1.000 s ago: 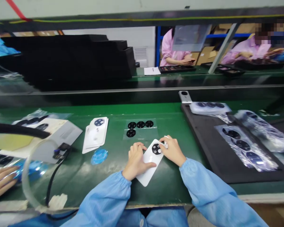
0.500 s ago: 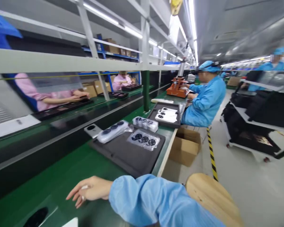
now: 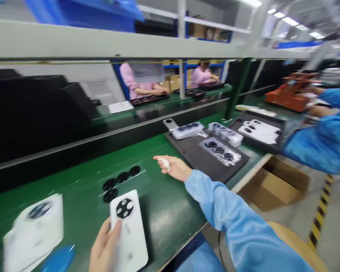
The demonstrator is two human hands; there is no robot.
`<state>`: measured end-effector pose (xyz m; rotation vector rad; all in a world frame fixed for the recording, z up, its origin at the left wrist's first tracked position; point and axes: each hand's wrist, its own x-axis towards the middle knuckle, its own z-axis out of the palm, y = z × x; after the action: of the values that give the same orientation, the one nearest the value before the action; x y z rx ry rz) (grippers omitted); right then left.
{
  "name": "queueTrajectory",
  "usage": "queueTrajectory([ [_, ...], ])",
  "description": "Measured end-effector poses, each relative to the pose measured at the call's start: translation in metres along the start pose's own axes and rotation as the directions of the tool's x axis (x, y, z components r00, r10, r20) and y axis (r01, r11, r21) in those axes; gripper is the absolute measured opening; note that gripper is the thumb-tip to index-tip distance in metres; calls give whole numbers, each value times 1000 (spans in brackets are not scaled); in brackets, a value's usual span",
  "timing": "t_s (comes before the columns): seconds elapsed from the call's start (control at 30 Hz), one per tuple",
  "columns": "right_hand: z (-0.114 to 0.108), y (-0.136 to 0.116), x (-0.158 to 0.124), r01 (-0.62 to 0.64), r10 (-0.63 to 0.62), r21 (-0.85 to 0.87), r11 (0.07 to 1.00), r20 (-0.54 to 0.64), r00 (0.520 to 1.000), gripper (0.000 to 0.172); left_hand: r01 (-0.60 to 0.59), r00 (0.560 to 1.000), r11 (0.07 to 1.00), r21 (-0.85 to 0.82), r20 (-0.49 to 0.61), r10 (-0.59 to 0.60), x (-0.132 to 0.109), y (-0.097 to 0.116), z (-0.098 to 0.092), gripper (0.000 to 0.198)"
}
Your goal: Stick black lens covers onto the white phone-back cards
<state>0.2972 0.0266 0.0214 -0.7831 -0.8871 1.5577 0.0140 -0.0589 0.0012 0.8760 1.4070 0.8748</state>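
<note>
White phone cover point(image 3: 130, 238) clamped upright in left hand point(image 3: 104, 245), near black tray point(image 3: 195, 158). Right hand point(image 3: 172, 168) extended beside that tray, fingers closed on small white piece point(image 3: 164, 163).

Left hand point(image 3: 104, 246) low and gripping — right hand point(image 3: 172, 168) reaching forward, pinching.

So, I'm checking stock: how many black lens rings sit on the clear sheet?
4. Three rings form a row on the sheet, and the fourth ring lies just below that row's left end. None looks hidden.
</note>
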Motion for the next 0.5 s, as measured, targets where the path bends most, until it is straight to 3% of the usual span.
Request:
queueTrajectory([
  [0.1, 4, -6, -6, 38, -42, 55, 998, 74, 996, 27, -33, 999, 988, -154, -32, 28, -4, 1, 0, 67],
  [0.33, 17, -10, -17, 55, -55, 3, 998, 127, 990, 46, -119, 992, 970, -213, 10, 124, -4, 1, 8, 56],
  [0.5, 21, -8, -17, 79, -70, -93, 993, 92, 993, 35, -128, 991, 967, -220, 12, 134, -5, -1, 8, 52],
])
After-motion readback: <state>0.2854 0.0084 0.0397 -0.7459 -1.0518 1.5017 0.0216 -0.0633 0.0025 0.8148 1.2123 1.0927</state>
